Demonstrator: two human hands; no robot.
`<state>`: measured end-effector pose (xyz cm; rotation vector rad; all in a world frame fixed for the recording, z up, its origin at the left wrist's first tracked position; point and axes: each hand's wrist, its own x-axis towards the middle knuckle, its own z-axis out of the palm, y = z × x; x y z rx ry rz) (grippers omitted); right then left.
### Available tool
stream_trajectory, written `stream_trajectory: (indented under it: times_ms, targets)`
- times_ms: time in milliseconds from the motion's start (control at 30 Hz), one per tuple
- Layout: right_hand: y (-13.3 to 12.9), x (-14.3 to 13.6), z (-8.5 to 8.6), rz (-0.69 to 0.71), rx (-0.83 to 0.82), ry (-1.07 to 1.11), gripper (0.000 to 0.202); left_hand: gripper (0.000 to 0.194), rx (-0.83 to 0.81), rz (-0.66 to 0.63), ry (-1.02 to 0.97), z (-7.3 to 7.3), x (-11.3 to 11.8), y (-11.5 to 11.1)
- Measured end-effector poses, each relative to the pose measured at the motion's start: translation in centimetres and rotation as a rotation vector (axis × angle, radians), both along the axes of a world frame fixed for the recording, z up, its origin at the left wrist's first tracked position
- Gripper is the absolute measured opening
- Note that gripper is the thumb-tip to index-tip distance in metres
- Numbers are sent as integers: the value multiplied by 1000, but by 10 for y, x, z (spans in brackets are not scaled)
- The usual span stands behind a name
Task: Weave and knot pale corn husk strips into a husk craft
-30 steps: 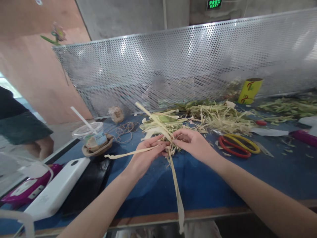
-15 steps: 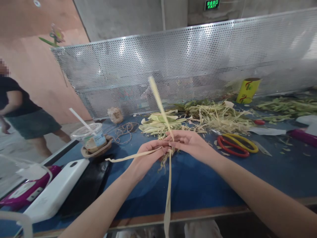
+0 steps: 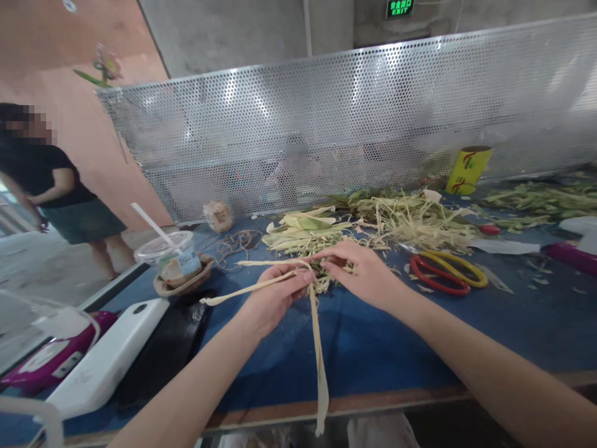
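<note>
My left hand (image 3: 275,295) pinches pale strips of plant husk between thumb and fingers, above the blue table. One husk strip (image 3: 254,289) sticks out to the left, and another bends over the fingers above it. A longer strip (image 3: 319,354) hangs down toward the table's front edge. Close on the right, my right hand (image 3: 359,270) has its fingers curved and its thumb apart, with the index fingertip by the bent strip. Behind the fingers lies a shredded greenish tangle (image 3: 321,283), partly hidden; I cannot tell whether it joins the strips.
Husk piles (image 3: 415,221) lie beyond my hands. Red-and-yellow-handled scissors (image 3: 441,274) rest at right, near a yellow tube (image 3: 467,171). To the left are a lidded cup (image 3: 180,261), string (image 3: 233,246) and a white power bank (image 3: 107,354). A perforated metal screen (image 3: 326,112) stands behind; a person (image 3: 60,180) is at far left.
The strip that stood upright now bends down to the left over my left hand. My right hand has moved slightly apart from the left, its fingers loosened. The person at left stands farther right.
</note>
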<state>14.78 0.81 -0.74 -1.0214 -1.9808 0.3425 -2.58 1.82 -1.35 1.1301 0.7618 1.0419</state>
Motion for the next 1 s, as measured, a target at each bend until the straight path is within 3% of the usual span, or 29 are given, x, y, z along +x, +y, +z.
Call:
stream_trajectory:
  times_ms: [67, 167, 300, 433, 567, 700, 867, 1000]
  targets:
    - [-2, 2, 2, -72, 147, -70, 17, 17, -37, 59, -27, 1, -2, 3]
    - [-6, 3, 5, -107, 195, -200, 16, 18, -49, 118, -53, 1, -4, 5]
    - [-9, -1, 3, -76, 251, -295, 13, 12, -50, 136, -72, 2, -3, 4]
    - [-9, -4, -5, 8, 522, -471, 29, 17, -106, 128, -81, 3, -1, 0]
    - [-11, -7, -9, 41, 659, -617, 22, 22, -147, 133, -72, 3, 0, -1]
    - [-11, -9, -7, 42, 487, -416, 18, 23, -122, 183, -33, 4, -1, -1]
    - [-5, -7, -3, 122, -18, 62, 15, 25, 34, 272, 55, 7, -2, 1]
    - [-2, -6, -2, 222, -283, 225, 16, 25, 231, 330, 185, 9, -1, -1]
